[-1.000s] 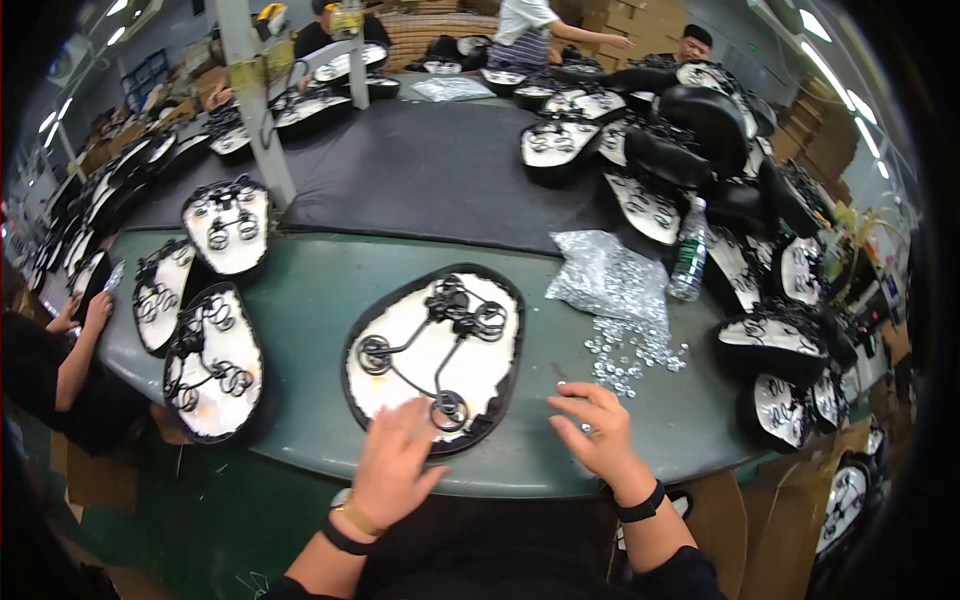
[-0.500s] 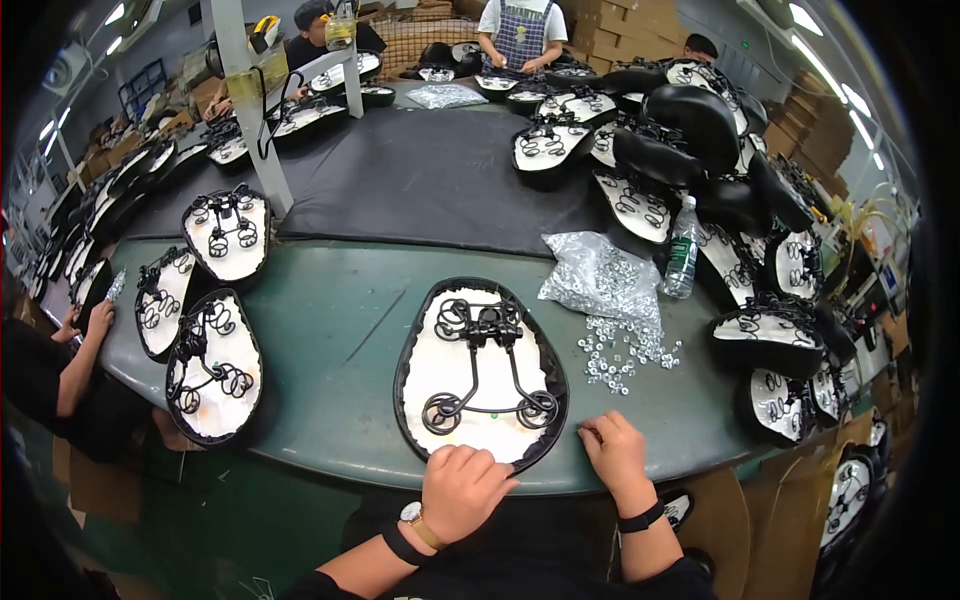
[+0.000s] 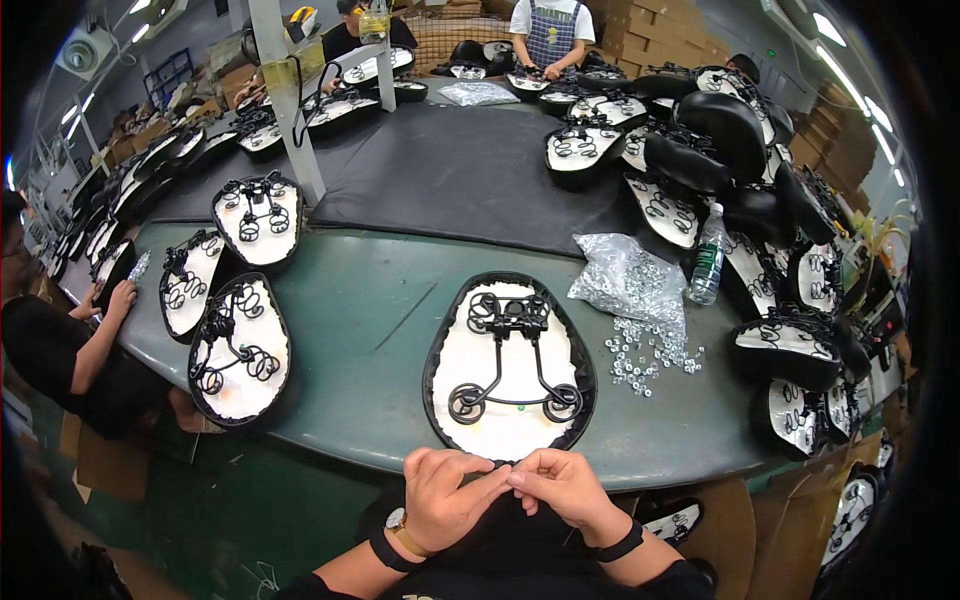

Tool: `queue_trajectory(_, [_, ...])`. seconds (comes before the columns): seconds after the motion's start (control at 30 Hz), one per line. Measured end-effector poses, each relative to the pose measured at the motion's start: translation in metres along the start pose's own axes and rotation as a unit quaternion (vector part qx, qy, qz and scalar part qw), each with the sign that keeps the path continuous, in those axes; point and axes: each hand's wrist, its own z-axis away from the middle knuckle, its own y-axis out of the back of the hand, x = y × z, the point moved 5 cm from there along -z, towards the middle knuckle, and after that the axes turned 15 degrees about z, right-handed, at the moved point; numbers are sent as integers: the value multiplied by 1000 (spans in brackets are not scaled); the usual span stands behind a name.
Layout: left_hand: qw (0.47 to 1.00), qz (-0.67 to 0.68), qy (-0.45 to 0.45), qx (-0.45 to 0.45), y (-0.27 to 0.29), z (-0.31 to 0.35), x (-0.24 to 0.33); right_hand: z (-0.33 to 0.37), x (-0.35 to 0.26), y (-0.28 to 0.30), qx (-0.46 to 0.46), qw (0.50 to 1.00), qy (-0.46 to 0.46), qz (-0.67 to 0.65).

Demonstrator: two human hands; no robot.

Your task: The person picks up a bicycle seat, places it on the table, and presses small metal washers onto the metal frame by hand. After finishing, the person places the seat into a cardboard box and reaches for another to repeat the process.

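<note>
A wide black bicycle saddle (image 3: pixel 505 375) lies upside down in front of me, its white underside with a black wire frame and coil springs facing up. At its near edge my left hand (image 3: pixel 443 497) and my right hand (image 3: pixel 562 487) meet, fingertips touching. The fingers of both are pinched together, and whatever small thing may be between them is hidden. Beyond the right hand, loose metal nuts (image 3: pixel 640 365) are scattered on the green table, next to a clear plastic bag (image 3: pixel 625 272) full of nuts.
Several upturned saddles (image 3: pixel 240 350) stand at the left, and a big pile of saddles (image 3: pixel 720 150) at the right. A plastic bottle (image 3: pixel 708 255) is beside the bag. A metal post (image 3: pixel 283 110) rises behind. One co-worker (image 3: pixel 60 330) sits at the left; others work at the far side.
My right hand has moved left from the table edge to meet my left hand. The left hand has come off the saddle's near rim. The whole view has shifted slightly.
</note>
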Motion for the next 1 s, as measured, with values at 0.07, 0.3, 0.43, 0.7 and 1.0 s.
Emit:
queue_trajectory(0.07, [1000, -27, 1, -6, 6, 0, 1, -4, 1, -6, -1, 1000, -4, 6])
queue_trajectory(0.3, [938, 252, 238, -24, 18, 8, -38, 1, -55, -26, 199, 778, 417, 425])
queue_trajectory(0.43, [652, 563, 506, -32, 4, 31, -55, 2, -63, -32, 174, 749, 453, 451])
queue_trajectory(0.7, [676, 544, 497, -15, 1, 38, -65, -3, -62, -33, 200, 699, 475, 496])
queue_trajectory(1.0, [995, 7, 48, -90, 20, -4, -72, -44, -51, -20, 284, 805, 262, 450])
